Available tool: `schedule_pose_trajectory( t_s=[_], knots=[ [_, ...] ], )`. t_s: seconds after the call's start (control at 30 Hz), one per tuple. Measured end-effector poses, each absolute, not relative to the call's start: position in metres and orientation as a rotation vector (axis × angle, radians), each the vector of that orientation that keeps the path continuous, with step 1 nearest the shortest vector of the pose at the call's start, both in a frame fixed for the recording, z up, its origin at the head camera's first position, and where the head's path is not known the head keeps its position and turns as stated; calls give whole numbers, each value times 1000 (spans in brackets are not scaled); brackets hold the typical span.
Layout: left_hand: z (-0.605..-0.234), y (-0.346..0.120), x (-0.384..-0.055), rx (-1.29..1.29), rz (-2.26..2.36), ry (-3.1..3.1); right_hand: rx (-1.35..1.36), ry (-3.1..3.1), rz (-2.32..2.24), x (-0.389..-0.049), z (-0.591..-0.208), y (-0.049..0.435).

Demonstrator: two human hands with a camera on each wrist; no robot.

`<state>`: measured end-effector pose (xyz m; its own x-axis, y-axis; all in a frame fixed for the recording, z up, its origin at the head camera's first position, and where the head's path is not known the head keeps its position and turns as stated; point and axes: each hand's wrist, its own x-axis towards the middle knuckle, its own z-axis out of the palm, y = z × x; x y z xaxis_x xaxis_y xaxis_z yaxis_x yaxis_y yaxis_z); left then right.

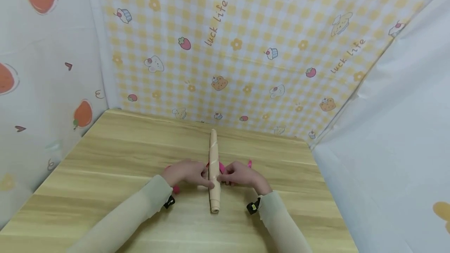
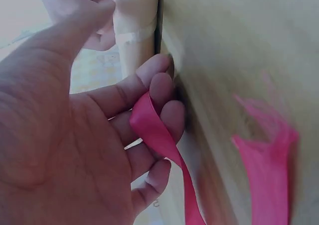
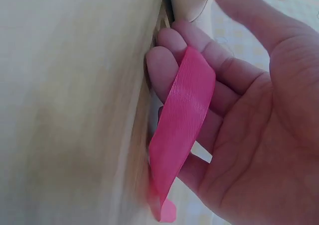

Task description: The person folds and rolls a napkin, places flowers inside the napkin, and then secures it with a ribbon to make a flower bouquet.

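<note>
A long beige roll [image 1: 214, 151], seemingly a rolled sheet, lies on the table pointing away from me. My left hand [image 1: 190, 173] is at its left side, thumb against the roll and fingers curled low by its edge. From the other side my right hand [image 1: 242, 174] holds it likewise, with the thumb on its surface. A pink ribbon [image 1: 222, 167] shows beside the roll. In the left wrist view the ribbon [image 2: 154, 130] drapes over the fingers; in the right wrist view the ribbon [image 3: 187, 100] crosses the inside of the fingers. How it runs beneath the roll is hidden.
Wood-grain table [image 1: 133, 139] lies under everything. A frayed ribbon end [image 2: 269, 160] lies on it in the left wrist view. Behind stands a yellow checked cloth wall [image 1: 225, 61], with pale cloth [image 1: 45, 88] at the left and white cloth [image 1: 393, 147] at the right.
</note>
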<state>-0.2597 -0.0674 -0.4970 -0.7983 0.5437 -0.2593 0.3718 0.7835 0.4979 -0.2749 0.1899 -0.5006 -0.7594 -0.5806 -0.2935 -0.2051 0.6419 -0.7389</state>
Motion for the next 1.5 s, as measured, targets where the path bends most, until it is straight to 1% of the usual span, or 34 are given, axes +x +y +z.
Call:
schedule_pose_trajectory(
  t_s=[0.2,0.57,0.77,0.93,1.07,1.23,1.5],
  knots=[
    [-496,-68,-255,774,576,2617,-659,2345,-954,-273,-501,191],
    [-490,-64,-238,794,557,2736,-639,2359,-932,-267,-502,187],
    [-493,-58,-233,816,571,2711,-638,2411,-854,-261,-500,192],
    [-494,-58,-231,813,590,2717,-646,2404,-881,-260,-503,195],
    [-500,-65,-233,778,676,2673,-641,2404,-935,-258,-504,198],
    [-502,-76,-236,715,779,2645,-569,2397,-999,-255,-503,206],
    [-495,-86,-242,637,805,2631,-485,2494,-864,-251,-498,213]
  ],
)
